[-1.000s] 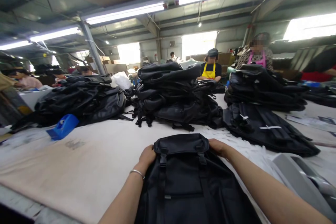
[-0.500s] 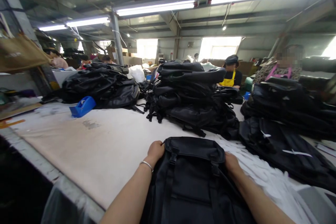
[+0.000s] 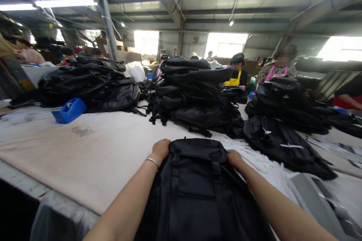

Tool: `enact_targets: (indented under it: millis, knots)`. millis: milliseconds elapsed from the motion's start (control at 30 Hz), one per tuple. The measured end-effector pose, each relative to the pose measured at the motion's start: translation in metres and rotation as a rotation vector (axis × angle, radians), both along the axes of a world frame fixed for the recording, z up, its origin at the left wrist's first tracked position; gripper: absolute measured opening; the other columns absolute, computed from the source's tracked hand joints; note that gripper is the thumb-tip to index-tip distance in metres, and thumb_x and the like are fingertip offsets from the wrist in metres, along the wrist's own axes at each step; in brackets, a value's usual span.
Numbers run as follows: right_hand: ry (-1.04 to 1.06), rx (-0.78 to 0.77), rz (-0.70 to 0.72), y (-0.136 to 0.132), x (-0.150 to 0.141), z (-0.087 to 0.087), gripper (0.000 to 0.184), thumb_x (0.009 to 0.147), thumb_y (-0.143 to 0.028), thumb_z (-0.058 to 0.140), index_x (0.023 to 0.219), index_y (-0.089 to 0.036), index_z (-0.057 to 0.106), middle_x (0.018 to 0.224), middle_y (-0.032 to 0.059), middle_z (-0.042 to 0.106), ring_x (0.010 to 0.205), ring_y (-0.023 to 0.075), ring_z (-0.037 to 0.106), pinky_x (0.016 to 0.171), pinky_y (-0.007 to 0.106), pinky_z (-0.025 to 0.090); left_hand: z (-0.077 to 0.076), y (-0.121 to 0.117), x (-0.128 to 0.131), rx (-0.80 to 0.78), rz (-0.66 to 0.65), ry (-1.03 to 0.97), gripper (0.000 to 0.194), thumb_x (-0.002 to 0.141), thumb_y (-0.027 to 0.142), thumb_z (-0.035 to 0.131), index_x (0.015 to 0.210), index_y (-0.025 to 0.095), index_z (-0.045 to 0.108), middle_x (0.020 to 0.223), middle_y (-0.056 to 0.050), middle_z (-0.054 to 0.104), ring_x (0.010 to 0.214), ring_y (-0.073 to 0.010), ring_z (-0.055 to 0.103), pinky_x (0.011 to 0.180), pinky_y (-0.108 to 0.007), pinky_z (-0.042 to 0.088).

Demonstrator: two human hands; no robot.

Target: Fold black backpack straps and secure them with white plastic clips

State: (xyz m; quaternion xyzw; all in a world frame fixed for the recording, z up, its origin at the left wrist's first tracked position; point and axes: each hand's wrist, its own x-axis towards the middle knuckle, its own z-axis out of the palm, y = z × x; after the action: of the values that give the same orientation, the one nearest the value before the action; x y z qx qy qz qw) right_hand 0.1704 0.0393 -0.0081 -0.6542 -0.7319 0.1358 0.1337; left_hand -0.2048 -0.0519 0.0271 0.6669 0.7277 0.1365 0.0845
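A black backpack (image 3: 195,188) lies flat on the pale table (image 3: 107,150) right in front of me, its two strapped buckles facing up. My left hand (image 3: 160,148), with a silver bangle on the wrist, is closed on the pack's top left corner. On the top right corner my right hand (image 3: 233,157) grips the flap edge. Both forearms run along the pack's sides.
Three stacks of black backpacks (image 3: 192,94) stand across the table's far side. A blue tape dispenser (image 3: 68,110) sits at the left. A grey tray (image 3: 319,199) lies at the right near white paper strips (image 3: 263,165). Other people work behind the stacks.
The view swung left and then back to the right. Both hands keep their hold on the backpack's top corners, and the pack has shifted slightly away from me.
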Motion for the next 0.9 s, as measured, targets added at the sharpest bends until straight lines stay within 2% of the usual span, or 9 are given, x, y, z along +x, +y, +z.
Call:
enact_targets:
  millis: [100,233,300,367,400,533,633,767,900]
  knots:
    - [0.039,0.073,-0.075,-0.012,0.009,0.02,0.025,0.085,-0.024,0.05,0.084,-0.013,0.073,0.092,0.0129,0.072,0.09,0.0258,0.066,0.081,0.033,0.048,0.018,-0.01,0.0,0.027,-0.028,0.03,0.033,0.083,0.011,0.045,0.106,0.021,0.067,0.108,-0.011,0.066,0.105,-0.0247,0.06,0.092,-0.035,0.045]
    - [0.096,0.279,-0.095,-0.056,0.0,0.051,0.04,0.091,-0.023,0.034,0.117,-0.013,0.063,0.12,0.0138,0.064,0.114,0.0251,0.055,0.097,0.034,0.04,0.037,-0.039,0.028,0.261,-0.122,0.023,0.041,0.088,0.009,0.033,0.121,0.017,0.058,0.115,-0.013,0.061,0.114,-0.0232,0.052,0.102,-0.036,0.038]
    - [0.124,0.296,0.16,-0.085,-0.022,0.059,0.035,0.092,-0.025,0.037,0.112,-0.018,0.064,0.113,0.0091,0.066,0.107,0.0213,0.058,0.095,0.029,0.042,0.034,-0.052,0.056,0.294,-0.367,0.026,0.036,0.089,0.013,0.035,0.112,0.018,0.062,0.105,-0.011,0.063,0.103,-0.0216,0.057,0.096,-0.034,0.043]
    - [0.039,0.157,0.534,-0.108,-0.051,0.062,0.031,0.089,-0.018,0.042,0.107,-0.021,0.066,0.108,0.0054,0.067,0.101,0.0174,0.06,0.092,0.024,0.043,0.022,-0.062,0.087,0.209,-0.588,0.083,0.031,0.089,0.016,0.038,0.104,0.019,0.065,0.097,-0.01,0.064,0.095,-0.0212,0.059,0.09,-0.034,0.046]
    - [-0.049,0.084,0.608,-0.117,-0.065,0.062,0.032,0.086,-0.012,0.043,0.104,-0.02,0.067,0.106,0.0055,0.068,0.1,0.0169,0.06,0.091,0.023,0.043,0.014,-0.066,0.101,0.17,-0.629,0.116,0.032,0.089,0.016,0.038,0.105,0.018,0.065,0.099,-0.011,0.065,0.096,-0.0223,0.059,0.092,-0.036,0.046]
    - [-0.146,0.055,0.515,-0.124,-0.098,0.062,0.036,0.083,-0.003,0.041,0.11,-0.008,0.064,0.116,0.0189,0.061,0.11,0.0252,0.055,0.097,0.032,0.04,-0.015,-0.074,0.133,0.161,-0.574,0.221,0.045,0.093,0.025,0.033,0.13,0.007,0.051,0.133,-0.021,0.052,0.127,-0.031,0.044,0.11,-0.049,0.026]
    - [-0.162,0.06,0.463,-0.116,-0.102,0.071,0.04,0.087,-0.005,0.039,0.123,-0.008,0.055,0.127,0.0202,0.054,0.118,0.0267,0.05,0.099,0.035,0.039,-0.022,-0.077,0.138,0.165,-0.535,0.289,0.055,0.091,0.036,0.037,0.137,0.006,0.043,0.144,-0.022,0.042,0.138,-0.0347,0.03,0.114,-0.051,0.016]
    - [-0.183,0.016,0.448,-0.104,-0.108,0.083,0.041,0.085,-0.005,0.043,0.126,-0.008,0.051,0.127,0.0173,0.055,0.117,0.0226,0.052,0.099,0.03,0.039,-0.019,-0.077,0.143,0.06,-0.525,0.282,0.057,0.086,0.031,0.043,0.134,0.0,0.045,0.142,-0.028,0.04,0.133,-0.0406,0.034,0.109,-0.054,0.022]
    - [-0.238,-0.039,0.405,-0.096,-0.123,0.076,0.034,0.086,-0.008,0.048,0.119,-0.006,0.055,0.119,0.0193,0.059,0.111,0.0246,0.057,0.095,0.032,0.043,-0.015,-0.076,0.145,0.025,-0.537,0.23,0.054,0.082,0.027,0.044,0.128,-0.001,0.051,0.136,-0.031,0.044,0.127,-0.0425,0.038,0.104,-0.056,0.028]
